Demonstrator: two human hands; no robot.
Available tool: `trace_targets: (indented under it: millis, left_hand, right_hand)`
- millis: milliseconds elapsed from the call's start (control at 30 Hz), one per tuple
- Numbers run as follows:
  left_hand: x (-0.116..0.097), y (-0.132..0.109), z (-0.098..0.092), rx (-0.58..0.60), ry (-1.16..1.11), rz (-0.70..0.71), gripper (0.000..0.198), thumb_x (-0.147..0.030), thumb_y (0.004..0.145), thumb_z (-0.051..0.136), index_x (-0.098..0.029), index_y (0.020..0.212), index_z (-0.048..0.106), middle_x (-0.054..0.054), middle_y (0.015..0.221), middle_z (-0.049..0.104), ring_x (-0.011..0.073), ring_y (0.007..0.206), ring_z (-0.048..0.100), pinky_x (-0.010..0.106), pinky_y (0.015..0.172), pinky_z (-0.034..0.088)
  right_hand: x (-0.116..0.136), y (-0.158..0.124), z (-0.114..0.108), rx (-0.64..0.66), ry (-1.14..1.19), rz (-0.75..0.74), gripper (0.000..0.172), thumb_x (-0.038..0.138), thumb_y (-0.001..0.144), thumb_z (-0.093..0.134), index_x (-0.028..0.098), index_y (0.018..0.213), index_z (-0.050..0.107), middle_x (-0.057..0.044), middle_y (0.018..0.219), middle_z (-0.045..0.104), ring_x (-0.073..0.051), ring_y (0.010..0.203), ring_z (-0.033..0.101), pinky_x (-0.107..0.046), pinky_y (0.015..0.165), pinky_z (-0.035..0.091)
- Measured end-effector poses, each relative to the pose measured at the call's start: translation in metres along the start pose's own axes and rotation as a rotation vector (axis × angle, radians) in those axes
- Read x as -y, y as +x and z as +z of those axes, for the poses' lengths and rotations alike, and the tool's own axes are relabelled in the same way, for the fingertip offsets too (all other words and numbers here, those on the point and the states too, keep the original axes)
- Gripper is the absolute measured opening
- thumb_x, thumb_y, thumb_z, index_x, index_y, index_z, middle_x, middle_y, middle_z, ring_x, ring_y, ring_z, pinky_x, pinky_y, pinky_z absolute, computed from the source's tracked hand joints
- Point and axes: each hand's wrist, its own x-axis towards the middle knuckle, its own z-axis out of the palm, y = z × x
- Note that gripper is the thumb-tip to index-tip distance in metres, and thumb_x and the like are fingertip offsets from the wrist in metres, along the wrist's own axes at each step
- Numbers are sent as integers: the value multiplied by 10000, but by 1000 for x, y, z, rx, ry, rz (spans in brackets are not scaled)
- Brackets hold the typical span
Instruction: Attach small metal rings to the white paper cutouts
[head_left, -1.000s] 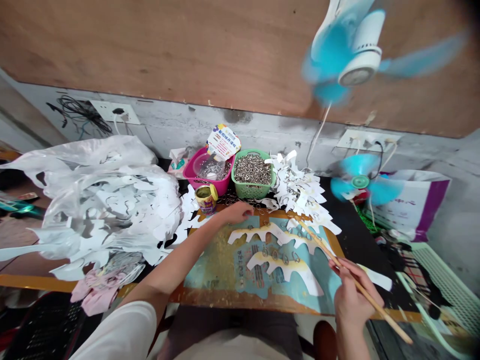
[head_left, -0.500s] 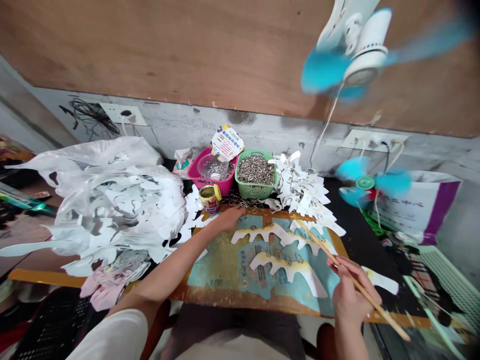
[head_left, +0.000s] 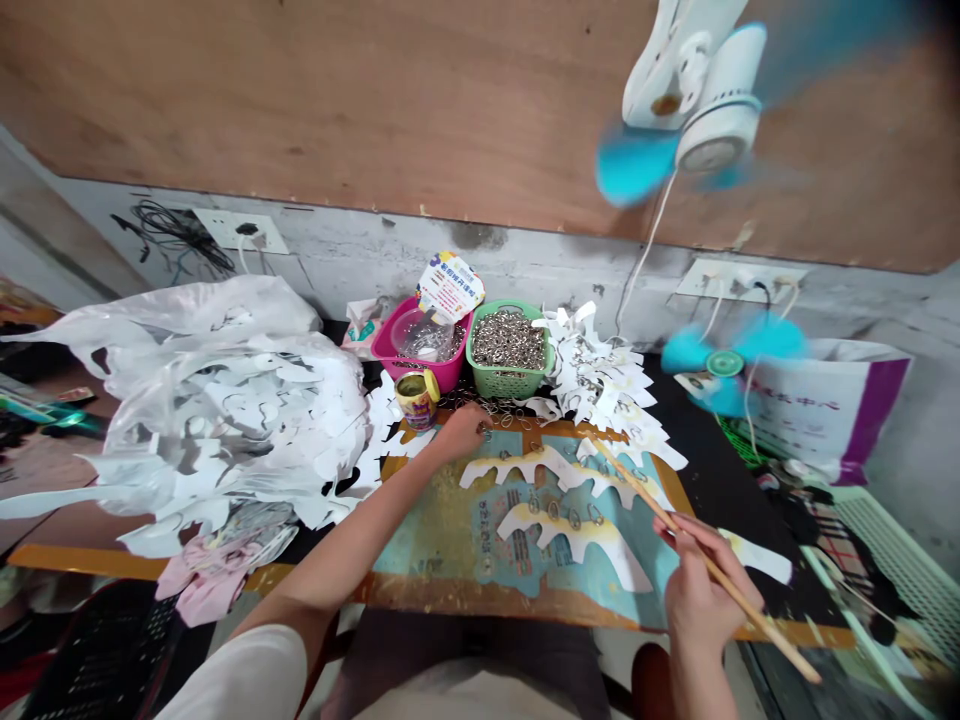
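My left hand [head_left: 463, 432] reaches to loose metal rings [head_left: 506, 408] scattered in front of the baskets. Its fingers are drawn together; whatever is between them is too small to make out. My right hand [head_left: 703, 588] is closed around a long wooden stick [head_left: 637, 489], whose thin end points to the upper left over the board [head_left: 442, 525]. On that board lie white scalloped cut-outs, one nearer me [head_left: 621, 566] and others farther back [head_left: 551, 462], with yellowish smears and metal rings along their upper edges. An open yellow-and-purple tin [head_left: 417, 400] stands left of the rings.
A green basket [head_left: 510, 382] full of metal pieces stands beside a pink basket [head_left: 444, 376]. White cut-outs pile up at right [head_left: 600, 370] and in a plastic bag [head_left: 225, 420] at left. Two blue-bladed fans, one upper [head_left: 637, 165] and one lower [head_left: 724, 362], hang at right.
My left hand has drawn back slightly toward me from the loose rings, its fingers gathered together. The right hand and the stick stay nearly in place. The view has shifted a little.
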Motion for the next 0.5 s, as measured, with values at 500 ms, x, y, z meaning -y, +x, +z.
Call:
trace_targets:
  millis: [500]
  left_hand:
    - [-42,27,47,68,-252,9,353,-96,809,572,-169,1122,718,20,837,759,137,691,685,211,663,530]
  right_hand:
    - [-4,1,-10,-3,-4,5,179,306,763,737,136,816,723,-72,810,709,-226,609,688,-390,571,590]
